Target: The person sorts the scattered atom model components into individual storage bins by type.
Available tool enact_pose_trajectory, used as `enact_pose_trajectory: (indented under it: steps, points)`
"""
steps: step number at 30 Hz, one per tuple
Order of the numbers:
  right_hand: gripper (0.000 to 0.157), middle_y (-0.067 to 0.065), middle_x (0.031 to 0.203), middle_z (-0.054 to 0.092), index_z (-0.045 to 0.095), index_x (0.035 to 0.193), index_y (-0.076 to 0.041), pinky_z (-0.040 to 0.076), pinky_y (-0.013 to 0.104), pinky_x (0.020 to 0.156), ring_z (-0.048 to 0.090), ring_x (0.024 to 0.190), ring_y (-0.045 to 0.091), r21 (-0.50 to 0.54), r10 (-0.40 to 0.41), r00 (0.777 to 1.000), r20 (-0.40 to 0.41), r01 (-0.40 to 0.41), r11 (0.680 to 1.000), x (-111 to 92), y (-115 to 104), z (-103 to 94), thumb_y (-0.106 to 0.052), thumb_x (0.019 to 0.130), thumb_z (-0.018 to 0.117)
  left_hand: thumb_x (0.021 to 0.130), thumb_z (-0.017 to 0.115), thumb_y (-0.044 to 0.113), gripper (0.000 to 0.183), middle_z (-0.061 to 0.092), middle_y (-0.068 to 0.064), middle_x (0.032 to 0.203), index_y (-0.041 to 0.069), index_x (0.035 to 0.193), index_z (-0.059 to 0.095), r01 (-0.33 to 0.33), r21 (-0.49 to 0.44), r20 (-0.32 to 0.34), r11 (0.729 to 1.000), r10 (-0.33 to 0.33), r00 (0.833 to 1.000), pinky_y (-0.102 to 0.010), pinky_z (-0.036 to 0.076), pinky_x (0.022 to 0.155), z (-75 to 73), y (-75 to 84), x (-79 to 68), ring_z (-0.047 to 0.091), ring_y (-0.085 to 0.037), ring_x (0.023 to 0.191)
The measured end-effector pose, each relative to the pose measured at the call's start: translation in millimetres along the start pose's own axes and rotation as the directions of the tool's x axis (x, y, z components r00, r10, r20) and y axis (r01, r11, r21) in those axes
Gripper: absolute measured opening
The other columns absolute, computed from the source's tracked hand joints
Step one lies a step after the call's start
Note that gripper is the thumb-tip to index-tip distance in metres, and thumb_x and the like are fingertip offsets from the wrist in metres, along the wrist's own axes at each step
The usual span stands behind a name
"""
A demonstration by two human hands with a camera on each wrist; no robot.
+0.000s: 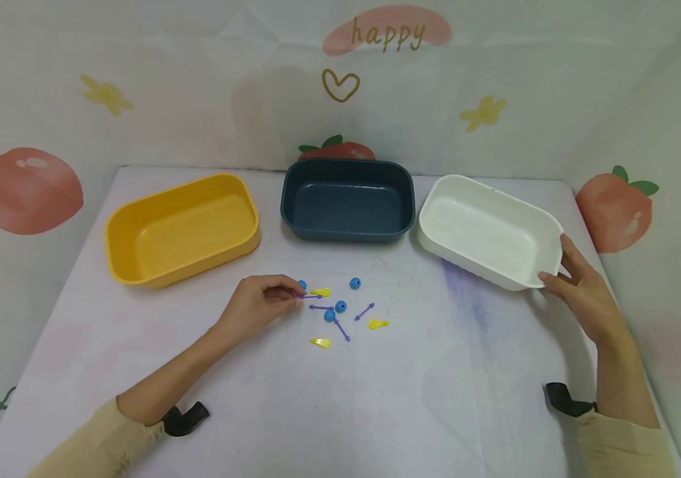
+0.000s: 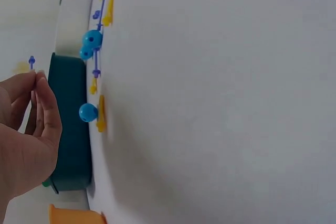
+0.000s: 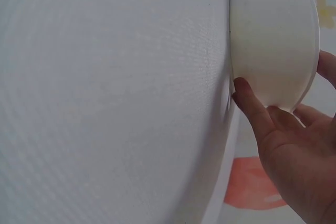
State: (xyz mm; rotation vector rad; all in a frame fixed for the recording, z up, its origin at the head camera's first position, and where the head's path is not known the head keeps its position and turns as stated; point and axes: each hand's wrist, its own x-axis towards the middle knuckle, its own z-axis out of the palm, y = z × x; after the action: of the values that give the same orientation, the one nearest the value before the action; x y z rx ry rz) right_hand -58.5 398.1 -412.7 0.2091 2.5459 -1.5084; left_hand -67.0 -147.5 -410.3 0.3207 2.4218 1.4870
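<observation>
Between the thumb and fingertips of my left hand (image 1: 259,302) is a short purple stick (image 2: 31,62) with small knobs, its end poking out in the left wrist view. Around those fingertips lie several blue balls with holes (image 1: 340,306), three yellow teardrop-shaped pieces (image 1: 378,324) and three more purple sticks (image 1: 364,311). At the right, my right hand (image 1: 585,292) grips the near right end of the white bin (image 1: 490,229), thumb at the rim. The right wrist view shows those fingers against the bin's outer wall (image 3: 273,40).
A dark teal bin (image 1: 348,229) stands at the back middle. The yellow bin (image 1: 182,232) sits angled at the back left. Behind the table (image 1: 376,405) hangs a printed cloth (image 1: 197,79). Each wrist has a black strap piece (image 1: 186,419) beside its sleeve.
</observation>
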Motion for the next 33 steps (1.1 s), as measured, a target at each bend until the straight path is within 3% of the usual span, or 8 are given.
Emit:
enact_pose_trajectory:
  steps: [7, 22, 30, 33]
  points:
    - [0.083, 0.0, 0.166, 0.004, -0.002, 0.157, -0.038, 0.042, 0.003, 0.083, 0.02, 0.147, 0.039, -0.003, -0.001, 1.0, -0.007, 0.001, 1.0, -1.0, 3.0, 1.2, -0.022, 0.102, 0.057, 0.085, 0.077, 0.003, 0.017, 0.072, 0.0, 0.096, 0.012, 0.1, 0.074, -0.001, 0.004, -0.004, 1.0, 0.001, 1.0, -0.022, 0.058, 0.076, 1.7, 12.4, 11.9, 0.066, -0.017, 0.082]
    - [0.082, -0.003, 0.166, 0.006, -0.002, 0.157, -0.041, 0.041, 0.004, 0.086, 0.019, 0.148, 0.039, -0.029, 0.012, 1.0, -0.013, -0.012, 1.0, -1.7, 2.1, 2.5, -0.026, 0.102, 0.057, 0.086, 0.078, 0.01, 0.012, 0.072, 0.002, 0.089, 0.013, 0.098, 0.076, -0.121, 0.049, -0.03, 0.991, 0.123, 0.992, -0.024, 0.057, 0.071, 3.6, 41.7, 48.2, 0.063, -0.017, 0.077]
    - [0.084, 0.001, 0.166, 0.007, -0.002, 0.157, -0.039, 0.04, 0.002, 0.084, 0.022, 0.147, 0.039, -0.026, 0.001, 1.0, -0.001, -0.001, 1.0, 3.8, 1.1, -0.9, -0.022, 0.101, 0.058, 0.089, 0.076, 0.016, 0.009, 0.071, 0.004, 0.088, 0.014, 0.098, 0.078, -0.246, 0.064, -0.012, 0.967, 0.247, 0.969, -0.026, 0.056, 0.069, 5.4, 55.8, 70.1, 0.062, -0.015, 0.077]
    - [0.084, 0.001, 0.166, 0.009, 0.0, 0.158, -0.039, 0.04, 0.002, 0.085, 0.025, 0.146, 0.039, -0.008, -0.013, 1.0, 0.012, 0.013, 1.0, 3.7, 2.2, -2.6, -0.019, 0.101, 0.058, 0.089, 0.075, 0.017, 0.009, 0.071, 0.004, 0.086, 0.014, 0.097, 0.077, -0.263, 0.063, -0.008, 0.963, 0.264, 0.964, -0.027, 0.056, 0.067, 10.5, 60.7, 79.3, 0.061, -0.014, 0.075]
